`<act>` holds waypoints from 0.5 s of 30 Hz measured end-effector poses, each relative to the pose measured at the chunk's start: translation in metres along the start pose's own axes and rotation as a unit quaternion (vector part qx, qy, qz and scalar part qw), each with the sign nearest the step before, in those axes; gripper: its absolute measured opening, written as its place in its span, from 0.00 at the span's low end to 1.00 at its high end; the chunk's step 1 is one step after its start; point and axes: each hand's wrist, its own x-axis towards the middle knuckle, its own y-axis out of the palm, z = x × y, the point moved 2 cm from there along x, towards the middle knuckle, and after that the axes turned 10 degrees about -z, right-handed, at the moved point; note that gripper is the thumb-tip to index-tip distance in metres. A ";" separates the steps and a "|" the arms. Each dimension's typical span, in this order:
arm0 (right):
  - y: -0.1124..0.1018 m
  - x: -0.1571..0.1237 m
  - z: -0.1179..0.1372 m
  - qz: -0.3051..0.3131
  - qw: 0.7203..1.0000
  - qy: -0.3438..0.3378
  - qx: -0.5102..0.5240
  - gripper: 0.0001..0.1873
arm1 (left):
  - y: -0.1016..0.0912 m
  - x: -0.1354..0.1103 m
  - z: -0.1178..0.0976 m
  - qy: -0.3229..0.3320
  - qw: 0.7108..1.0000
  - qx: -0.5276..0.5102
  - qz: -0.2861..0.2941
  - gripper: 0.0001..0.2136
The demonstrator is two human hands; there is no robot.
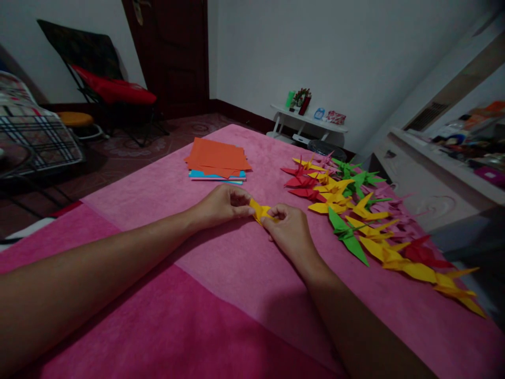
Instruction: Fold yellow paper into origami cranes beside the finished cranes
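Observation:
A small piece of folded yellow origami paper [259, 210] is held between my two hands, just above the pink tablecloth. My left hand [225, 204] pinches its left end between thumb and fingers. On the other side, my right hand [290, 226] grips the right end, its thumb pressed on the near face. The fingers cover much of the paper, so its full shape is hidden. Beyond my left hand lies a stack of square paper sheets [216, 157], orange on top with blue and other colours beneath.
Folded paper cranes in yellow, red, green and pink [335, 189] crowd the table's right side. A pink cloth [158, 205] covers the table. Past it stand a low white shelf [311, 118], a folding chair [106, 79] and a brown door [173, 52]. A cluttered cabinet [442, 168] is at right.

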 end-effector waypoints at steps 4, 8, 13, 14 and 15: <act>-0.002 0.000 0.003 0.004 1.000 -0.007 -0.007 0.06 | 0.002 0.000 0.002 -0.015 0.998 0.022 -0.051 0.04; -0.003 0.003 0.009 0.024 1.000 -0.012 0.012 0.06 | 0.003 0.000 0.002 -0.016 0.998 0.023 -0.060 0.03; -0.002 0.005 0.021 0.018 0.994 0.018 0.107 0.08 | 0.002 0.001 0.005 -0.013 0.998 0.002 -0.057 0.03; -0.001 0.005 0.023 0.017 0.992 0.023 0.124 0.07 | 0.003 0.002 0.005 -0.014 0.998 -0.008 -0.057 0.03; 0.000 0.004 0.024 0.018 0.990 0.026 0.140 0.08 | 0.003 0.002 0.006 -0.018 0.998 -0.023 -0.059 0.03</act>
